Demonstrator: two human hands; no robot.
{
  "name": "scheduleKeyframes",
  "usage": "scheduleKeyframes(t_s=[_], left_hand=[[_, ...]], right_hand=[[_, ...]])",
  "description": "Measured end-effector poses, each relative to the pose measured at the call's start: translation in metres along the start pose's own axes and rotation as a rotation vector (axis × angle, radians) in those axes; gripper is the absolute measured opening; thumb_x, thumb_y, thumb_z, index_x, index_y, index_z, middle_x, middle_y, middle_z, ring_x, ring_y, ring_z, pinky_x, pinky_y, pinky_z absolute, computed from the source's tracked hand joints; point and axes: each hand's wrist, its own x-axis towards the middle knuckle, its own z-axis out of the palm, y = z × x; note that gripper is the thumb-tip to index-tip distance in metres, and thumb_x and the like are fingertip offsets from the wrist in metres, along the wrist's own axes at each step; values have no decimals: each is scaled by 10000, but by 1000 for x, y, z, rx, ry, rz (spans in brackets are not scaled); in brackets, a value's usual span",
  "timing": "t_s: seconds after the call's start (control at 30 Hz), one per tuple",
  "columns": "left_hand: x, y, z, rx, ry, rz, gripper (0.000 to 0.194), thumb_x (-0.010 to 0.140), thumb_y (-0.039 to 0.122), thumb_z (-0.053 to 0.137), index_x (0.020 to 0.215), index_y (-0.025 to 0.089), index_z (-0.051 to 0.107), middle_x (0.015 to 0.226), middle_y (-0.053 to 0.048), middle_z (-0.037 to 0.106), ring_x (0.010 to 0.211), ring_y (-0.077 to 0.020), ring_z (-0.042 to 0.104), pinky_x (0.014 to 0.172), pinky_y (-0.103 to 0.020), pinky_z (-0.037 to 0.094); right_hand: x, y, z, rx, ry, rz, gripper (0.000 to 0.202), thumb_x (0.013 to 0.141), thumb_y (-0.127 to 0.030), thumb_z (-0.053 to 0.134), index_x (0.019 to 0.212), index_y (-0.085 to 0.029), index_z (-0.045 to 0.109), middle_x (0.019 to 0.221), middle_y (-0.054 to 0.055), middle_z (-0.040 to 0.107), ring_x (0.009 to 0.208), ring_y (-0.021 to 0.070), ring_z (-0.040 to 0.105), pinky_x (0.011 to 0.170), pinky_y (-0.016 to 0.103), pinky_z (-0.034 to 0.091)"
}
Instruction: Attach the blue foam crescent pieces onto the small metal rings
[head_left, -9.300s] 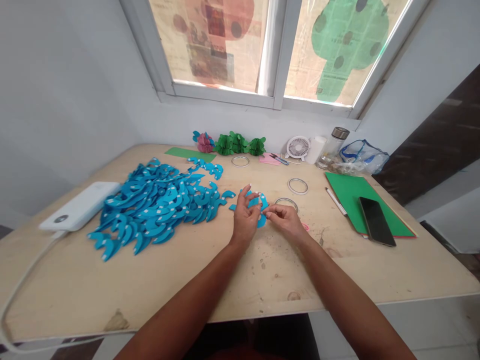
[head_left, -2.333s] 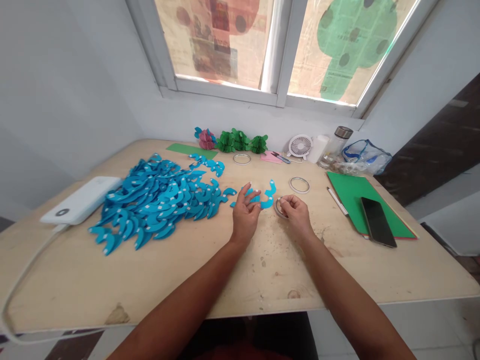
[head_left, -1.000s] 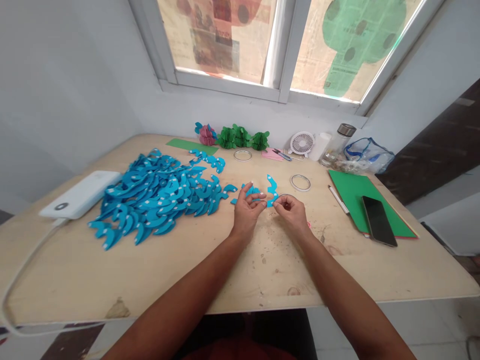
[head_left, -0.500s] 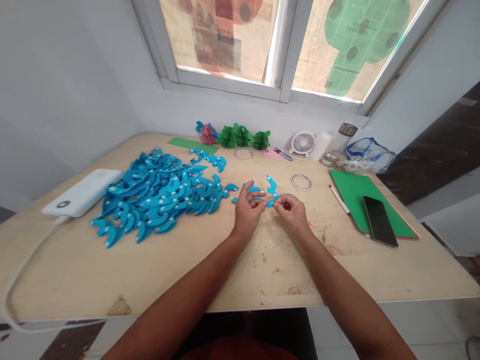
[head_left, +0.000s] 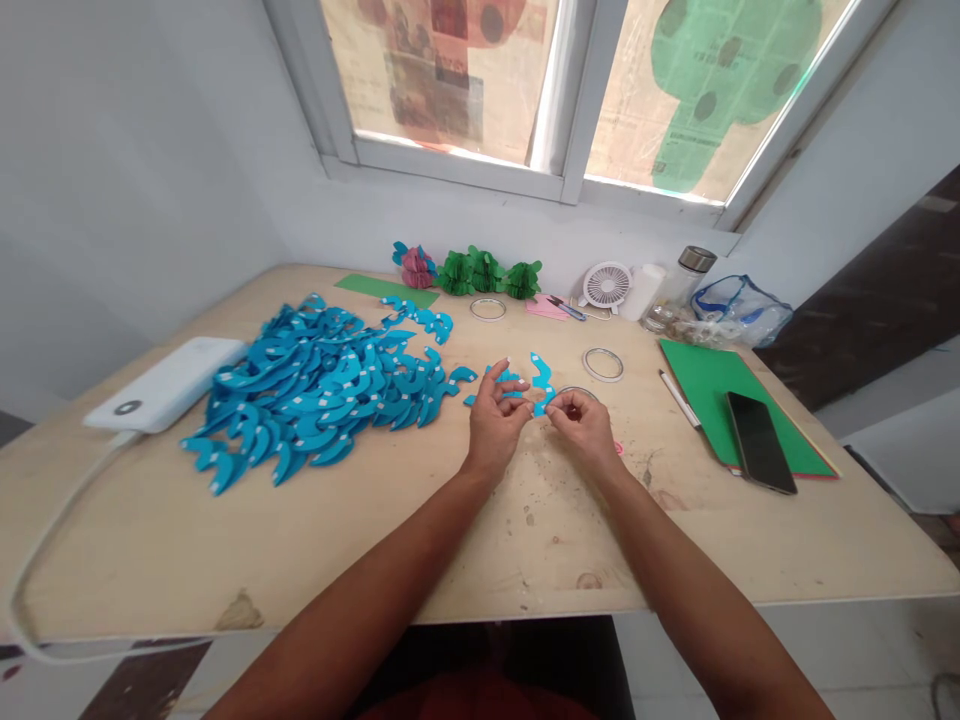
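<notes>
Between my fingertips is a curved blue paper piece (head_left: 541, 375) with small white squares on it. My left hand (head_left: 495, 420) pinches its lower left end between thumb and finger, the other fingers raised. On its right end, my right hand (head_left: 583, 428) closes thumb and forefinger. More blue pieces (head_left: 506, 380) lie just behind my left hand, partly hidden by it. A tape roll (head_left: 577, 392) shows partly behind my right hand. To the left spreads a large heap of blue curved paper pieces (head_left: 322, 380), many with white squares.
A white power bank (head_left: 169, 385) with a cable lies left of the heap. Tape rolls (head_left: 602, 364), paper flowers (head_left: 480, 272), a small fan (head_left: 606, 288) and a bottle (head_left: 682, 285) stand farther back. At right, a phone (head_left: 759, 442) rests on green sheets (head_left: 720, 385) beside a pen (head_left: 679, 398).
The upper tip of the blue piece has tilted slightly to the left. Both hands stay in almost the same place and keep their pinch.
</notes>
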Motion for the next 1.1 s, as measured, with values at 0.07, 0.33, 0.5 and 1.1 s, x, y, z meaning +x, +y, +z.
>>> scheduleKeyframes(t_s=[0.07,0.33,0.5,1.1], left_hand=[[0,0,0,8,25,15,669,624,136,648,1252,219,434,961,-41,592,655,-80,593,640,-235,510],[-5,-2,5,25,96,68,633,639,109,629,1234,221,448,995,-51,579,712,-92,611,677,-243,519],[-5,-4,6,15,108,58,636,632,119,635,1232,212,446,998,-57,574,719,-101,617,672,-249,525],[-7,-5,9,-40,145,4,656,593,108,649,1217,218,479,931,-30,560,711,-99,608,658,-243,528]], right_hand=[[-1,-1,2,38,-9,42,166,637,-345,631,639,-182,594,606,-6,561,496,102,446,467,233,347],[-8,-3,13,222,-13,131,215,625,-383,660,656,-185,583,591,-19,548,502,102,445,484,231,340],[-9,-4,16,267,-2,142,196,620,-365,671,632,-190,583,594,-21,559,527,110,465,525,241,354],[-10,-4,16,252,40,145,159,629,-327,658,643,-187,585,602,-23,567,527,109,462,526,243,341]])
